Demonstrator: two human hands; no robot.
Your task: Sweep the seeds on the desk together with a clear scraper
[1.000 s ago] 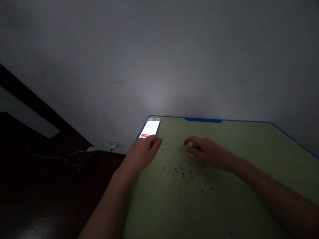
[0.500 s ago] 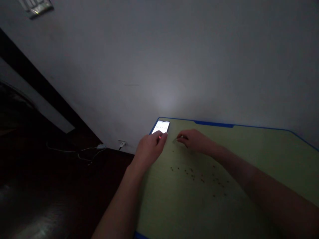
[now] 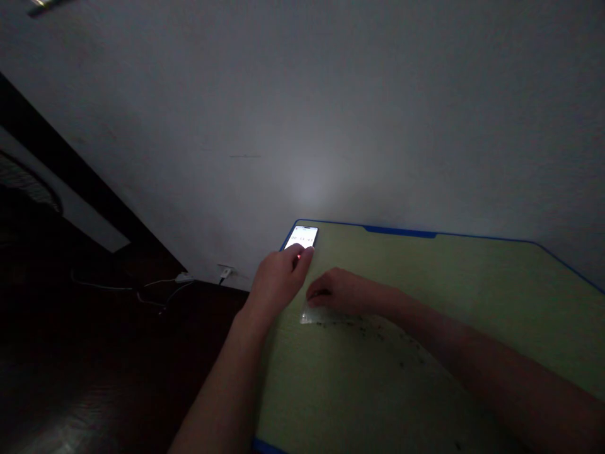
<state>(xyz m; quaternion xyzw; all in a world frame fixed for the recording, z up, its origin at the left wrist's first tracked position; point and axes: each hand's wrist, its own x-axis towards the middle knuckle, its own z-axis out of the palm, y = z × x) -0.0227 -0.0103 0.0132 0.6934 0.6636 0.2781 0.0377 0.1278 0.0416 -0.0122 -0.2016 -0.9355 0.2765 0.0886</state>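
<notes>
My left hand [image 3: 278, 277] lies over the lower end of a phone [image 3: 301, 236] at the table's far left corner. Its thumb is near the phone's right side, and its other fingers are partly hidden, curled around the lower part. Numbers like a timer and a red spot show on the lit screen. My right hand [image 3: 335, 291] is closed on a clear plastic set square [image 3: 312, 315], low over the table; only one corner shows below the fingers. Beside it, several tiny dark bits [image 3: 363, 333] are scattered, some under the forearm.
The pale green table [image 3: 321, 391] has a blue rim [image 3: 401, 232] and stands against a grey wall [image 3: 401, 126]. Left of it, a plug [image 3: 225, 273] sits in the wall, and white cables [image 3: 108, 287] trail over the dark floor. The room is dim.
My right hand has moved down and left, toward the tiny bits, and more of the clear plastic shows. My left hand stays at the phone. The view has shifted slightly.
</notes>
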